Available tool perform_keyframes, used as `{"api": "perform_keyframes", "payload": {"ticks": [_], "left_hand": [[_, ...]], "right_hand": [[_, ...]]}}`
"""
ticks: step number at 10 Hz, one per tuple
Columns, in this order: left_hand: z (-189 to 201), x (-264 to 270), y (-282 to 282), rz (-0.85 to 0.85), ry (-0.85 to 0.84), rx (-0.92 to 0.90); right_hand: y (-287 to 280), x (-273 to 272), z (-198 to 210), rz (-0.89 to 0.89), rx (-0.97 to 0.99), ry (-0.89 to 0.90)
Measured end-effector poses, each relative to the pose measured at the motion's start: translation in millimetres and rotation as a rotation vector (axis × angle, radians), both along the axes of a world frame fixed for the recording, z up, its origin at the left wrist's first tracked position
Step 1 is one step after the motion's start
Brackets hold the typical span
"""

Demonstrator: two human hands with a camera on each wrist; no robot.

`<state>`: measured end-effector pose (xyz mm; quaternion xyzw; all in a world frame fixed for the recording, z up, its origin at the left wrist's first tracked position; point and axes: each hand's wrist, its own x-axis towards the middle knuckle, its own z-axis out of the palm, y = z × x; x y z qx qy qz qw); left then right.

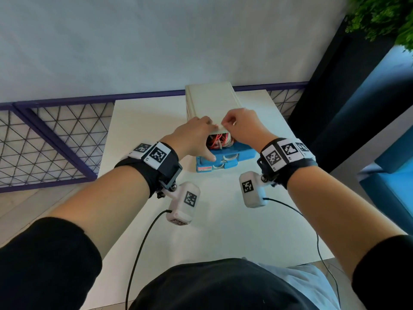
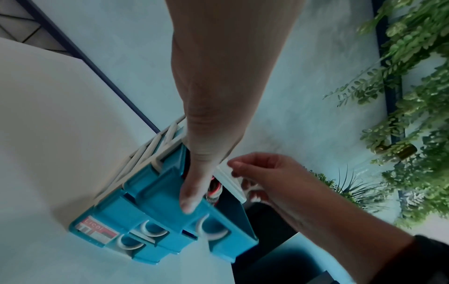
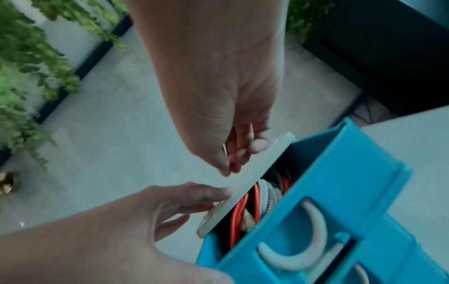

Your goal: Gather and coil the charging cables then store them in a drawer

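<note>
While both hands sit at the drawer unit, state per item:
drawer unit: small white-framed cabinet with blue drawers, standing on the white table at its far end, by the wall.
top drawer: blue, pulled out toward the person, open at the top; white crescent handle on its front.
cables: inside the top drawer, a bundle of red/orange and white/grey cords; coil shape not clear, mostly hidden under the unit's top edge.
lower drawers: blue, below the top drawer, pushed further in; contents not visible; a label sticker on the unit's bottom front corner.
left hand: on the unit's left front; fingers laid over the white top edge, thumb stretched down onto the top drawer's blue front; fingers fairly straight, pressing, not curled round anything.
right hand: on the unit's right front; fingers bent, thumb and fingertips pinching the white top edge just above the cables.
plants: green foliage on the wall right of the unit.
</note>
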<state>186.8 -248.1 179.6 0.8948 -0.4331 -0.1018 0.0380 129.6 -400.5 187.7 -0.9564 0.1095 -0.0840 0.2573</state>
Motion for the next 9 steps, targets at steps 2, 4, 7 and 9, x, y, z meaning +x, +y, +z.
{"api": "perform_keyframes", "payload": {"ticks": [2,4,7,9], "left_hand": [[-9,1,-16,0.064,-0.281,-0.150],[-15,4,-23,0.095,-0.317,-0.195],[-1,3,-15,0.057,-0.053,-0.075],[3,-34,50,0.074,0.255,-0.209]], "right_hand": [[-2,4,-1,0.032,-0.149,0.201],[2,3,0,-0.010,-0.168,0.185],[1,-5,3,0.070,-0.224,0.272],[-17,-77,1,0.142,-0.133,0.316]]}}
